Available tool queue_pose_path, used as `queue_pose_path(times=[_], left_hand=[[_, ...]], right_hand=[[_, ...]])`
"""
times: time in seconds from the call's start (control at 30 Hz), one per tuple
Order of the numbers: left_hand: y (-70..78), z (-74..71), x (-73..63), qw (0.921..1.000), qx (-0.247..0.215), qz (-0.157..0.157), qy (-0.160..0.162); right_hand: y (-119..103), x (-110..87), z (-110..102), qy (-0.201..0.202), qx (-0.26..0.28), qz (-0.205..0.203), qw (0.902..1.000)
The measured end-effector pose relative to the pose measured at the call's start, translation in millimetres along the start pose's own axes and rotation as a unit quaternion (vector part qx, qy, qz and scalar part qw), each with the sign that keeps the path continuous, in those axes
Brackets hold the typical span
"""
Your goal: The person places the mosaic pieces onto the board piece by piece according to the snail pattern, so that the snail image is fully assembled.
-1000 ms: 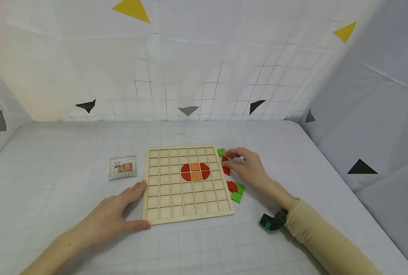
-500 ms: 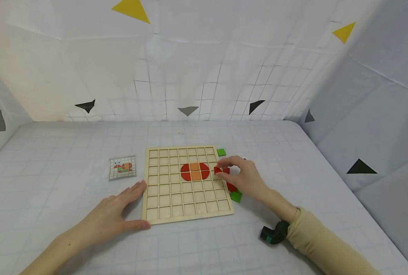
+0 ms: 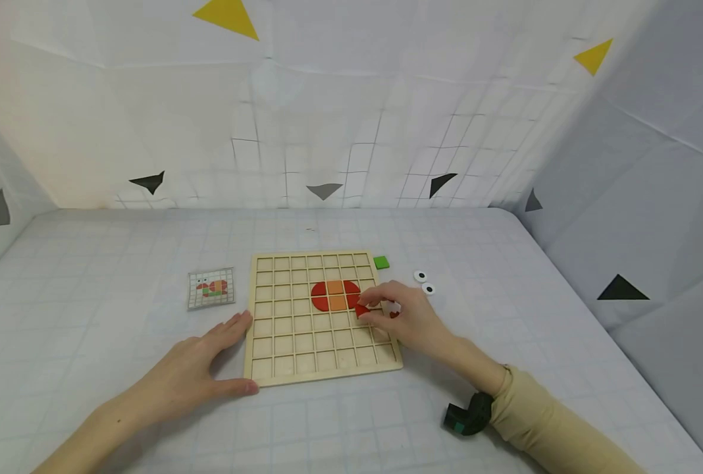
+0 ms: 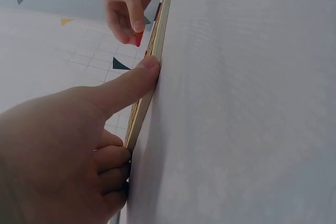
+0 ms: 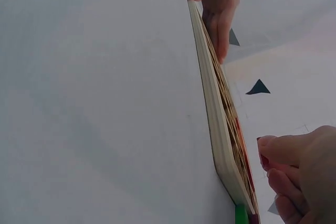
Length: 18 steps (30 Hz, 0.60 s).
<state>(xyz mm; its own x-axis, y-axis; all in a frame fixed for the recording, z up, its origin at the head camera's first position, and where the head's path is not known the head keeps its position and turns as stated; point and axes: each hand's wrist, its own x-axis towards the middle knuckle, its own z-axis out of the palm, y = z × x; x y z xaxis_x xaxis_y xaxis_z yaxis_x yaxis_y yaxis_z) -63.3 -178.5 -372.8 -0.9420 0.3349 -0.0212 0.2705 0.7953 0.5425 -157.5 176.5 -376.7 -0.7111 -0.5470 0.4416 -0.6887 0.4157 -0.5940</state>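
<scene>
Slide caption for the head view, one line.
Right hand pinches a red piece over the grid board; left hand touches its left edge.

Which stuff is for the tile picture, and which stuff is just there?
Seems part of it:
square pale-wood grid board
small red piece in the right hand
red-and-orange tile oval
flat green square tile
two round white-and-black eye pieces
small rectangular picture card, probably the pattern

Probably just there:
flat yellow triangles and black triangles
black curved wrist device
</scene>
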Motion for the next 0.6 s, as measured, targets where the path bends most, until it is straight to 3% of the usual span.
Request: queue_pose_path(times=[0.17, 0.6], left_hand=[[0.2, -0.3, 0.1, 1.0, 0.002, 0.001, -0.002], [-0.6, -0.8, 0.0, 1.0, 0.002, 0.008, -0.004]], right_hand=[[1.6, -3.3, 6.9, -0.01, -0.002, 0.009, 0.9999], [5.4, -5.6, 13.3, 0.002, -0.027, -0.015, 0.9995]])
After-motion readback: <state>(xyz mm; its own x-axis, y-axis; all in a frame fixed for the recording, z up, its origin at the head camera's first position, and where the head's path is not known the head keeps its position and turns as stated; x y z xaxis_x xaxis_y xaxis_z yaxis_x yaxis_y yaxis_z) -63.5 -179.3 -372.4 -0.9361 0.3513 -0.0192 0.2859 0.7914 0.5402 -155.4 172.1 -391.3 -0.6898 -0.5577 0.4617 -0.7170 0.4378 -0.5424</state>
